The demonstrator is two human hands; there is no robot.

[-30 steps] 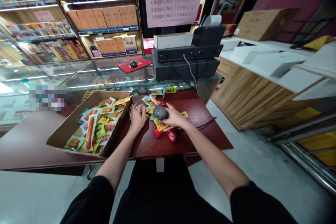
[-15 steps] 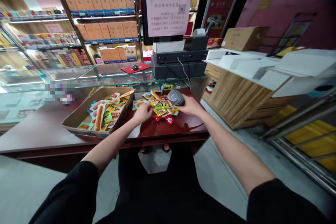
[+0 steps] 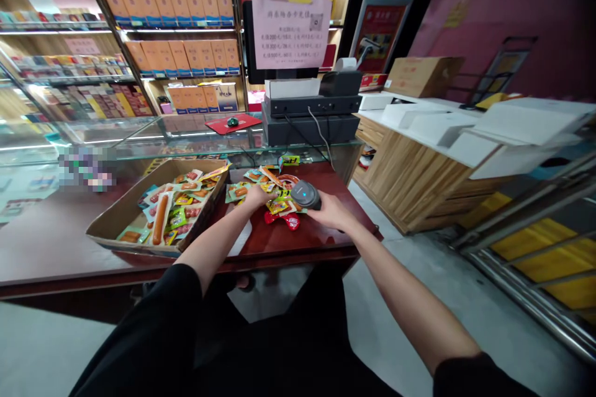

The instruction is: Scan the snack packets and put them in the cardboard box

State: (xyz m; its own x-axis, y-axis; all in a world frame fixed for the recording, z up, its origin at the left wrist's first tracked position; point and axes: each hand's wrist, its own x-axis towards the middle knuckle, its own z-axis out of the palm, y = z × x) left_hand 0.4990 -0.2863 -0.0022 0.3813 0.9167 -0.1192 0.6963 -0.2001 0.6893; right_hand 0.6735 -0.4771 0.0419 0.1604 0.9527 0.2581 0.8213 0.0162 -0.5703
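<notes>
My right hand (image 3: 329, 211) is wrapped round a dark grey barcode scanner (image 3: 305, 194) with a small blue light on top. The scanner's head hangs over the right side of a pile of small snack packets (image 3: 254, 177). From the left, my left hand (image 3: 257, 197) reaches into the same pile, its fingers drawn together at a yellow packet (image 3: 278, 206); the fingertips are partly hidden. Red wrapped snacks (image 3: 289, 221) lie at the pile's near edge. Left of my left hand sits an open cardboard box (image 3: 112, 223) holding more packets, including a long sausage (image 3: 161, 218).
Behind the dark red table (image 3: 326, 242) stand a glass counter (image 3: 172, 127), a monitor with a pink paper sign (image 3: 291, 31), a receipt printer (image 3: 342, 82) and cables. A mouse (image 3: 232, 122) rests on a red mat. A wooden cabinet (image 3: 395, 173) is at the right.
The whole view has shifted slightly. My left hand has moved further into the pile, closer to the scanner. My right hand still holds the scanner, now nearer the pile's front.
</notes>
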